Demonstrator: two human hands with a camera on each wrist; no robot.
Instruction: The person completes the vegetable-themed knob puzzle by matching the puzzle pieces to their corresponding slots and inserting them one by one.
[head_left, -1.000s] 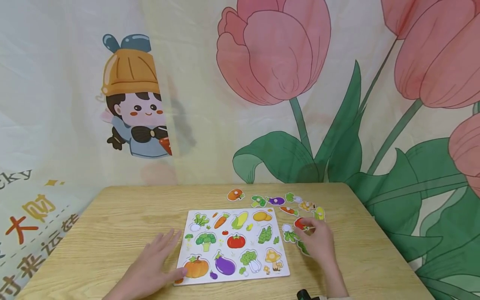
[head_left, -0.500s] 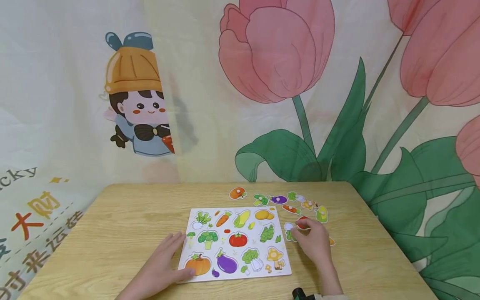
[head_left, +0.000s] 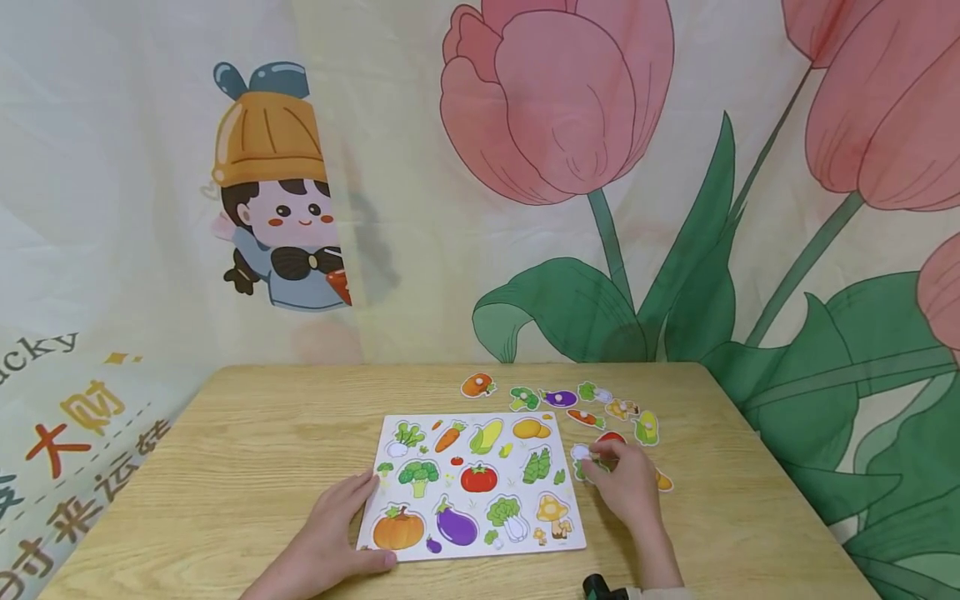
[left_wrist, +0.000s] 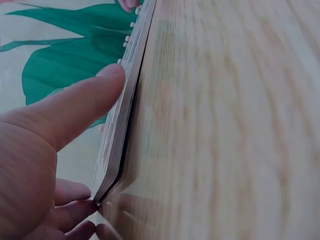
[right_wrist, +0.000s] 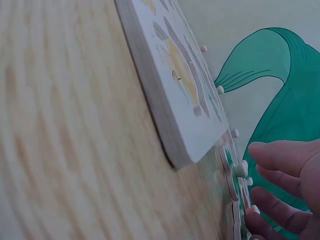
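Note:
A white puzzle board (head_left: 510,483) printed with vegetables lies on the table. My left hand (head_left: 330,529) brackets its near left corner, thumb along the front edge, fingers at the left side. The left wrist view shows the straight thumb (left_wrist: 85,102) against the board edge (left_wrist: 120,130). Right of the board, my right hand (head_left: 626,487) hovers low with spread thumb and fingers over a white-and-green vegetable piece (head_left: 580,452). In the right wrist view a gap separates the fingertips from its white knob (right_wrist: 241,169). A red tomato piece (head_left: 612,437) lies partly hidden behind the hand.
Several loose knobbed pieces lie behind and right of the board: a pumpkin (head_left: 478,385), broccoli (head_left: 524,399), eggplant (head_left: 558,398), carrot (head_left: 585,418), mushroom (head_left: 622,408) and corn (head_left: 647,428). An orange-yellow piece (head_left: 664,481) shows beside the right hand. A printed cloth (head_left: 420,333) hangs behind the table (head_left: 285,450).
My left thumb has slid off the board's pumpkin corner to the front edge, and its fingers have closed in on the left side. My right hand has shifted left from the tomato piece.

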